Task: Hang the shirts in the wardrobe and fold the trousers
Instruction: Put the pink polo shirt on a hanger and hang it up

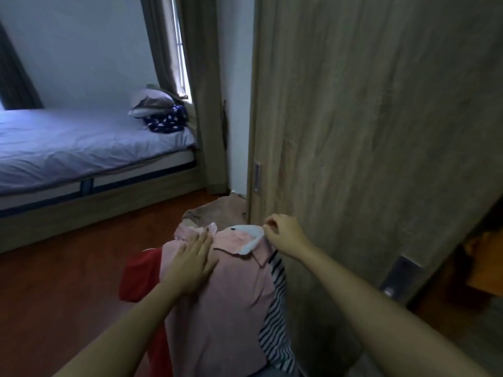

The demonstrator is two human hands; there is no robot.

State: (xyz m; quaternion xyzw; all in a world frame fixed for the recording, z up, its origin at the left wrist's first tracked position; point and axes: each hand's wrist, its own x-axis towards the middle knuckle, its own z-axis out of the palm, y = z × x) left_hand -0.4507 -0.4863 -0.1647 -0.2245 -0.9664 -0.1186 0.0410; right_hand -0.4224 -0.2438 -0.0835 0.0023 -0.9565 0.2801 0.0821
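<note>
A pink collared shirt [231,289] with a white inner collar lies on top of a pile in front of me. My left hand [194,263] rests flat on its left shoulder, fingers spread. My right hand [283,235] pinches the collar at its right end. A black-and-white striped garment [277,308] shows under the pink shirt on the right, and a red garment [141,278] on the left. A brownish garment [215,210] lies on the floor beyond. The wooden wardrobe door [367,131] stands just right of the pile.
A bed [81,148] with a pale cover, a pillow [152,102] and a dark patterned cloth [166,121] stands at the left. Reddish wooden floor [68,281] lies between bed and pile. Curtains [201,77] hang by the window. An orange item [484,262] shows in the gap at right.
</note>
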